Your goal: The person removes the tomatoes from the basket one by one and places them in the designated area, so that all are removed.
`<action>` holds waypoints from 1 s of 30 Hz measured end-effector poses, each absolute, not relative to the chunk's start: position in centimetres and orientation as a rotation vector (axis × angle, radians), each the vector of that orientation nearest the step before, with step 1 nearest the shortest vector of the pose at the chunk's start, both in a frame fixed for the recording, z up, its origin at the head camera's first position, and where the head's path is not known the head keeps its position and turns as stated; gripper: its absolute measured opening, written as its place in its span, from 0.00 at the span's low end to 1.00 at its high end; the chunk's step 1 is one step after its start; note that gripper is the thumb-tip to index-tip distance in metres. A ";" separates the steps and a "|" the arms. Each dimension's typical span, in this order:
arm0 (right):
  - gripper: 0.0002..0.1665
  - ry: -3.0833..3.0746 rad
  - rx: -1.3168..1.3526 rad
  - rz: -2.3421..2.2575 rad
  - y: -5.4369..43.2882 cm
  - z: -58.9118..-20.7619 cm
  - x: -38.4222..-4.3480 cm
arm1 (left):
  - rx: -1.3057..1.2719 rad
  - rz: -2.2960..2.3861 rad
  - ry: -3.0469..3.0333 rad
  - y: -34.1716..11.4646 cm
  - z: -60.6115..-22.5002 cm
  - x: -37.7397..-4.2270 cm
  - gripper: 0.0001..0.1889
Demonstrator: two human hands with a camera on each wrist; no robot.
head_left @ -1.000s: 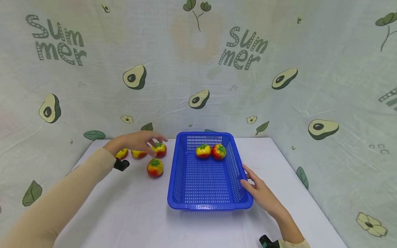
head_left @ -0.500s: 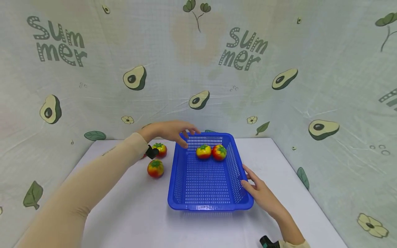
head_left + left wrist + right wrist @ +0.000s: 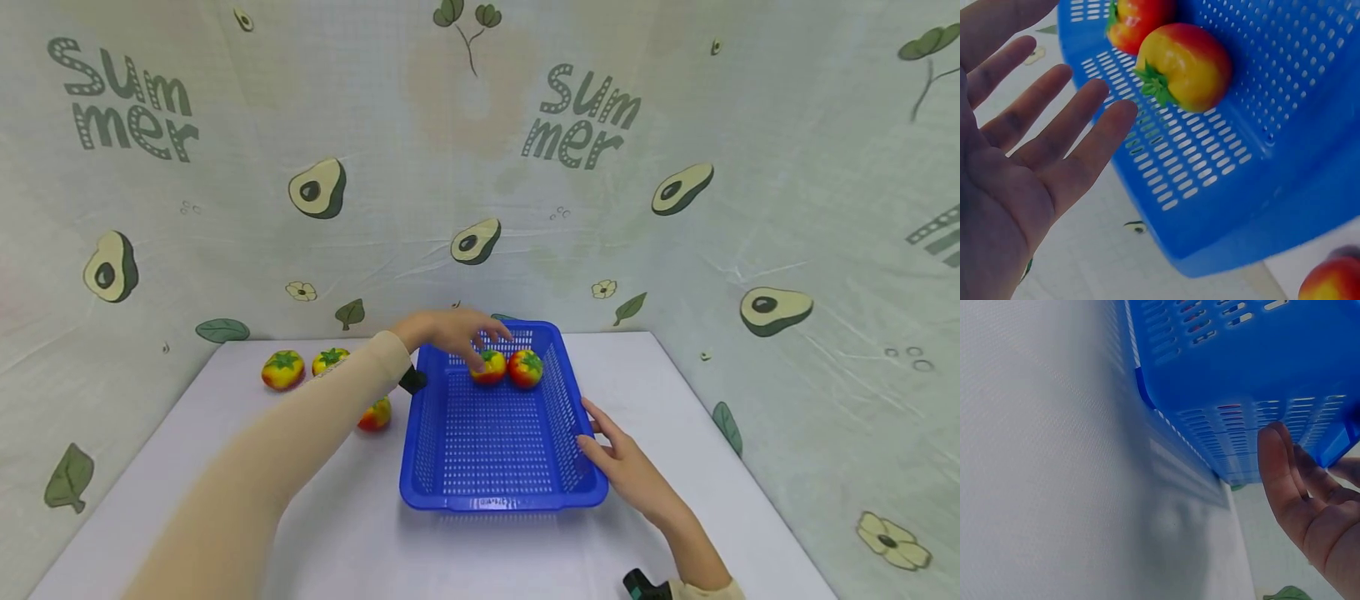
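Note:
My left hand (image 3: pixel 453 332) reaches over the back left corner of a blue plastic basket (image 3: pixel 498 502), fingers spread and holding nothing. Just under its fingertips lies a red-and-yellow tomato-like fruit (image 3: pixel 491 371) with a green leafy top, partly covered by the hand. A second such fruit (image 3: pixel 526 369) sits beside it against the back of the basket. In the left wrist view the palm (image 3: pixel 1007 200) faces the camera, apart from the nearer fruit (image 3: pixel 1188 65). My right hand (image 3: pixel 626 462) holds the basket's right rim, thumb on top and fingers against the outer wall (image 3: pixel 1229 437).
On the white table (image 3: pixel 330 517), left of the basket, lie more of these fruits: one at the far left (image 3: pixel 283 371), and two partly hidden by my left sleeve (image 3: pixel 300 442). A printed cloth (image 3: pixel 405 192) hangs behind and at the sides.
My left hand has moved right, from above the fruits on the table to over the fruits in the basket. The far left fruits are uncovered again. My right hand stays at the rim.

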State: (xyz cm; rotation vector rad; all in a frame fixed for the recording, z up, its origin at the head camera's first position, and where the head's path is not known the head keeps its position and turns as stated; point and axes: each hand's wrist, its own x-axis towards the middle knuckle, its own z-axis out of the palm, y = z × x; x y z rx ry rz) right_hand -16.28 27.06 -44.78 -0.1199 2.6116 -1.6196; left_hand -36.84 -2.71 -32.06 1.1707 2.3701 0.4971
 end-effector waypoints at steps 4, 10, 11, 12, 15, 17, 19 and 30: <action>0.41 2.623 -0.106 -1.603 27.2 -44.7 -16.3 | 1.140 0.472 2.404 -1.7 -32.9 -37.5 0.33; 0.41 2.619 -0.102 -1.601 27.3 -44.6 -16.3 | 1.109 0.441 2.424 -0.9 -33.9 -38.3 0.35; 0.41 2.618 -0.102 -1.602 27.3 -44.7 -16.3 | 1.103 0.444 2.422 -0.9 -34.1 -38.4 0.35; 0.41 2.618 -0.100 -1.603 27.2 -44.7 -16.3 | 1.099 0.445 2.421 -1.0 -34.4 -38.5 0.35; 0.41 2.624 -0.097 -1.601 27.1 -44.7 -16.4 | 1.075 0.449 2.422 -1.1 -35.0 -39.0 0.34; 0.41 2.628 -0.095 -1.597 27.1 -44.7 -16.4 | 1.053 0.463 2.426 -1.2 -35.4 -39.2 0.34; 0.41 2.628 -0.094 -1.594 27.1 -44.7 -16.4 | 1.032 0.471 2.429 -1.2 -35.7 -39.5 0.34; 0.41 2.623 -0.101 -1.601 27.2 -44.8 -16.5 | 0.983 0.517 2.417 -0.6 -37.7 -40.2 0.33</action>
